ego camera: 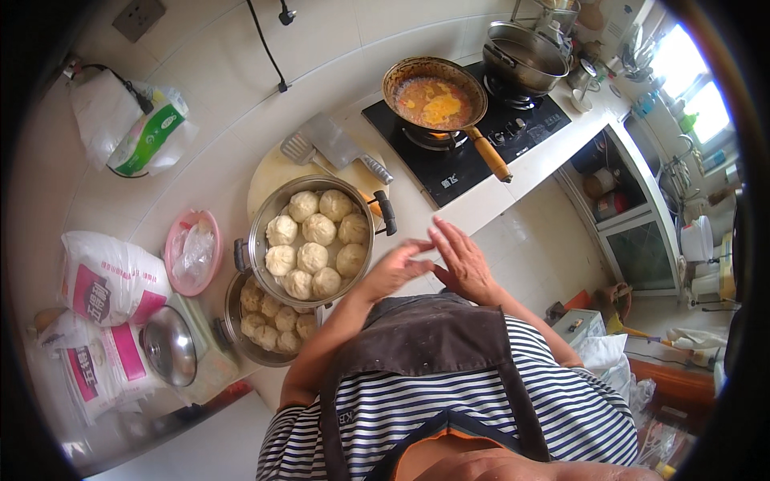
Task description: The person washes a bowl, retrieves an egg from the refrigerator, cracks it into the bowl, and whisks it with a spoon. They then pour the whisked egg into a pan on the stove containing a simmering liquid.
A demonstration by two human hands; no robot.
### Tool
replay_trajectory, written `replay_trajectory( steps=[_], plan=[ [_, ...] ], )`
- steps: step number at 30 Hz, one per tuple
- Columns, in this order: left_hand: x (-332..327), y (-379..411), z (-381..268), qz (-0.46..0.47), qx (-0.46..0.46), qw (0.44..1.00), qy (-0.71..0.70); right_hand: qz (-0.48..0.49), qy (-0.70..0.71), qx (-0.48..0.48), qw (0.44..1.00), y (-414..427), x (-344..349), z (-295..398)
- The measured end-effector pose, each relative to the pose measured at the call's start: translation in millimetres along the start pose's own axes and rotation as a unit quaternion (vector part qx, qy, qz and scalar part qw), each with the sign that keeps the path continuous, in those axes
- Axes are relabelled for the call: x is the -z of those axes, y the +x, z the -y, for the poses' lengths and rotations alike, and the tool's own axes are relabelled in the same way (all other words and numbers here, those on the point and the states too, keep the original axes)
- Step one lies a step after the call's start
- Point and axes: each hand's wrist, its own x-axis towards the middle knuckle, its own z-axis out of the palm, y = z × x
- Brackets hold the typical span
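My left hand (394,270) and my right hand (464,260) are raised in front of my apron (421,343), close together at the fingertips. Neither holds anything, and the left one is slightly blurred. Whether the fingers touch, I cannot tell. To the left of my left hand, a steel steamer pot (368,264) with black handles holds several pleated buns (319,229). Partly under it sits a second steamer pan (267,361) with more buns (264,333). Beyond, a cleaver (337,141) and a slotted spatula (298,147) lie on a round board (264,174).
On the black gas stove (421,165), a wok (394,72) of orange-yellow food sits over a flame, its wooden handle (490,156) reaching past the counter edge. A steel pot (523,60) stands behind. At left are a pink basket (218,258), flour bags (114,276) and a domed lid (170,346).
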Motion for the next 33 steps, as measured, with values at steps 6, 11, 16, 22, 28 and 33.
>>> replay_trajectory(
  steps=[6, 11, 16, 22, 28, 33],
  plan=[
    [-13, 0, 9, 0.086, 0.135, 0.987, -0.034, 0.005, 0.048, 0.063, 0.997, -11, -7, -1],
    [2, -24, 16, -0.001, 0.077, 0.992, -0.099, 0.028, 0.013, -0.059, 0.998, -26, -19, -29],
    [26, -45, -4, -0.073, 0.077, 0.992, -0.068, 0.03, -0.045, -0.183, 0.982, -55, -32, -59],
    [33, -70, -6, -0.082, 0.052, 0.993, -0.068, 0.109, -0.038, -0.157, 0.981, -41, -50, -22],
    [57, -122, -4, -0.125, 0.029, 0.99, -0.055, 0.048, 0.122, -0.216, 0.968, -4, -83, 2],
    [76, -188, 13, -0.179, 0.02, 0.981, -0.073, 0.071, 0.427, -0.342, 0.834, 33, -119, 8]
  ],
)
